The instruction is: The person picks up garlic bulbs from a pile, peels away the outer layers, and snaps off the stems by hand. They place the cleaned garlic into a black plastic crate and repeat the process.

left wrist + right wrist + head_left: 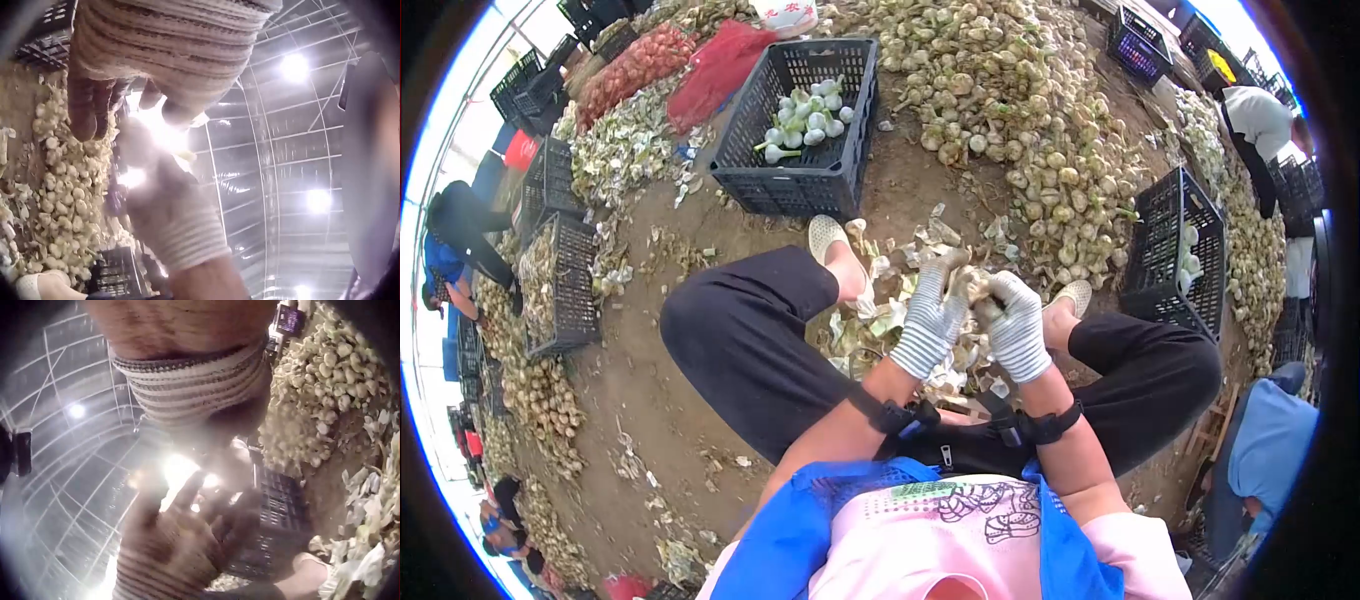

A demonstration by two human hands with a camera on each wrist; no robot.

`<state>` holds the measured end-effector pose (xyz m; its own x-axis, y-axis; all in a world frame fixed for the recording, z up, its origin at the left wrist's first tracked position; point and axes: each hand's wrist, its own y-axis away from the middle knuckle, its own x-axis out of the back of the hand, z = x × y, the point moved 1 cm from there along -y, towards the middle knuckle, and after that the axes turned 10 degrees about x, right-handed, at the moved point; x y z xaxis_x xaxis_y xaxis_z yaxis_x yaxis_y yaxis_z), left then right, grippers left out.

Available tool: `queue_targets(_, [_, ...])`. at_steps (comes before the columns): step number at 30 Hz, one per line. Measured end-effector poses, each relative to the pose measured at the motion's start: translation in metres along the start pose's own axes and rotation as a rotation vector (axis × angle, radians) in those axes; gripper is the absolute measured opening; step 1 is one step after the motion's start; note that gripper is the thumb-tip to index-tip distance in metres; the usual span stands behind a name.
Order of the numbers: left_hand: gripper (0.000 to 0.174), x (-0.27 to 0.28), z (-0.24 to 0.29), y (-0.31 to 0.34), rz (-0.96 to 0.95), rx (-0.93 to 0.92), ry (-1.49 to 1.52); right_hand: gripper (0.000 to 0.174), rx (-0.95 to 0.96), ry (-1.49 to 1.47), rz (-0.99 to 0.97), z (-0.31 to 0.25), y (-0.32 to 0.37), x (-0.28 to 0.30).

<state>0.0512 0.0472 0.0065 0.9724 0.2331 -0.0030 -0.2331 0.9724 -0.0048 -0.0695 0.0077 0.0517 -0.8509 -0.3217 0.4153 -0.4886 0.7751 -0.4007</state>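
Note:
Both hands wear striped, soiled work gloves and meet between the knees. My left hand [933, 315] and my right hand [1015, 325] pinch a garlic bulb [973, 284] with dry, pale skin between their fingertips. In the left wrist view, the left hand [169, 50] is at the top with fingers bent down, and the right hand [178, 212] comes up from below. Glare washes out much of the bulb in both wrist views. Loose garlic skins [887, 318] cover the ground under the hands.
A black crate [790, 188] with several white garlic bulbs [808, 118] stands ahead. Another crate [1170, 260] is beyond the right knee. A large garlic heap [1050, 130] spreads at the front right. Red net sacks [718, 75] lie front left. Other people [1268, 460] work around.

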Motion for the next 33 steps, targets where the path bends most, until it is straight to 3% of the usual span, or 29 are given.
queue_targets(1, [0.048,0.001,0.002,-0.002,0.008,0.041,0.09,0.019,-0.177,-0.057,0.04,0.006,0.004,-0.003])
queue_targets(2, [0.05,0.001,0.004,-0.004,0.017,0.085,0.184,0.019,-0.18,-0.056,0.05,0.004,0.002,-0.004])
queue_targets(3, [0.048,0.003,0.006,-0.006,0.032,-0.076,0.001,0.02,-0.256,-0.152,0.081,0.001,-0.001,-0.004])
queue_targets(4, [0.048,0.005,0.008,-0.007,0.03,-0.077,0.004,0.021,-0.328,-0.248,0.11,0.0,-0.004,-0.003])
queue_targets(6, [0.045,0.012,0.017,-0.01,-0.066,-0.022,0.063,0.018,-0.264,-0.202,0.087,0.011,0.001,-0.007])
queue_targets(8, [0.042,0.013,0.009,-0.009,-0.066,0.044,0.201,0.017,-0.473,-0.558,0.141,0.018,0.004,-0.009])
queue_targets(10, [0.039,0.017,0.013,-0.01,-0.044,0.1,0.371,0.019,-0.545,-0.92,0.276,0.019,-0.004,-0.003])
queue_targets(11, [0.035,0.015,0.002,-0.011,0.002,0.127,0.486,0.018,-0.471,-1.146,0.336,0.035,-0.006,0.009])
queue_targets(12, [0.035,0.02,0.011,-0.012,-0.003,0.125,0.485,0.024,-0.589,-1.091,0.4,0.042,-0.014,0.028])
queue_targets(14, [0.035,0.035,0.039,-0.012,-0.076,0.151,0.804,0.017,-0.742,-0.877,0.224,0.12,-0.002,0.04])
queue_targets(16, [0.037,0.039,0.032,-0.016,-0.046,0.133,0.787,0.034,-0.707,-0.203,-0.348,0.109,0.02,0.011])
queue_targets(18, [0.04,0.034,0.037,-0.012,0.067,0.101,0.784,0.042,-0.455,-0.31,-0.285,0.066,0.019,-0.011])
queue_targets(20, [0.048,0.027,0.028,-0.006,0.033,0.171,0.724,0.048,-0.382,-0.64,-0.137,0.007,-0.003,-0.016])
queue_targets(21, [0.052,0.016,0.029,-0.002,0.02,0.15,0.581,0.051,-0.386,-0.618,-0.118,-0.01,-0.014,-0.011])
queue_targets(22, [0.057,0.008,0.029,0.002,0.005,0.12,0.439,0.051,-0.401,-0.718,0.025,-0.012,-0.014,-0.014])
queue_targets(24, [0.062,0.015,0.028,0.0,-0.074,0.078,0.201,0.053,-0.435,-0.885,0.123,-0.002,-0.012,-0.011])
queue_targets(26, [0.056,0.028,0.039,-0.008,-0.016,-0.034,0.58,0.058,-0.431,-0.838,0.085,-0.006,-0.014,0.003])
queue_targets(27, [0.039,0.041,0.066,-0.005,0.043,0.055,0.647,0.064,-0.424,-0.81,0.044,-0.008,-0.014,0.008])
queue_targets(28, [0.02,0.053,0.053,-0.007,0.229,0.012,0.355,0.065,-0.435,-0.781,0.068,-0.002,-0.011,0.009])
queue_targets(29, [0.017,0.057,0.06,-0.007,0.19,0.031,0.153,0.065,-0.451,-0.759,0.077,-0.002,-0.011,0.011])
queue_targets(32, [0.023,0.054,0.059,-0.013,0.105,-0.073,-0.395,0.064,-0.429,-0.727,0.081,0.001,-0.013,0.01])
queue_targets(33, [0.026,0.051,0.059,-0.012,0.14,-0.106,-0.445,0.064,-0.389,-0.713,0.09,0.001,-0.014,0.008])
